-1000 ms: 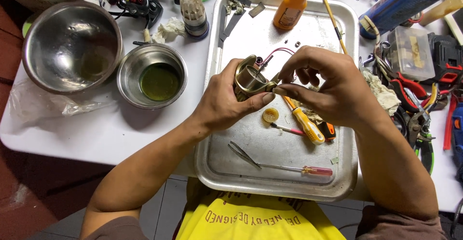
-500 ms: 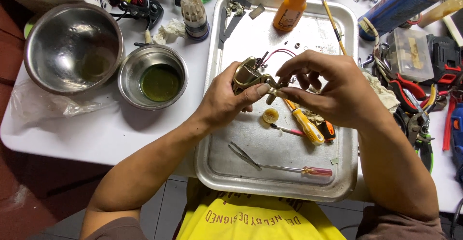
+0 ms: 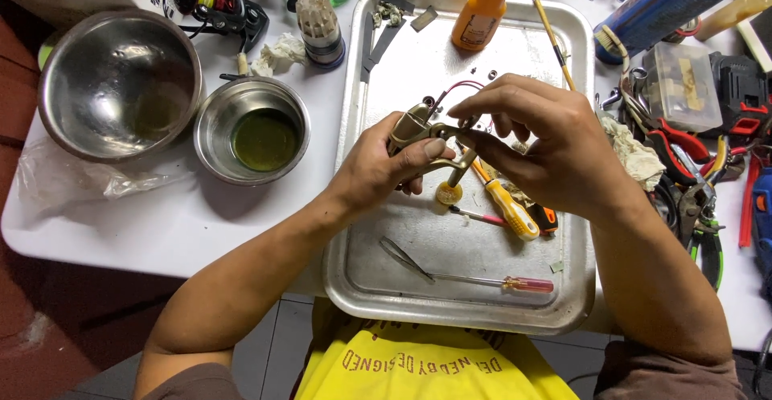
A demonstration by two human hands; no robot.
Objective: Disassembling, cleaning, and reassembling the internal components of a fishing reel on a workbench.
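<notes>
Mid-disassembly, by the look of it: left hand (image 3: 378, 176) clamped around a gold-coloured reel body (image 3: 418, 131), held above the metal tray (image 3: 362, 279). Right hand (image 3: 547, 139) has fingertips pinched on a small part at the body's top. Judgement: next move needs a steady grip and fine tool, likely the yellow screwdriver (image 3: 505, 207) lying just below.

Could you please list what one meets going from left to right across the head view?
Large steel bowl → small steel bowl → left hand → gold metal part → right hand → clear plastic box.
</notes>
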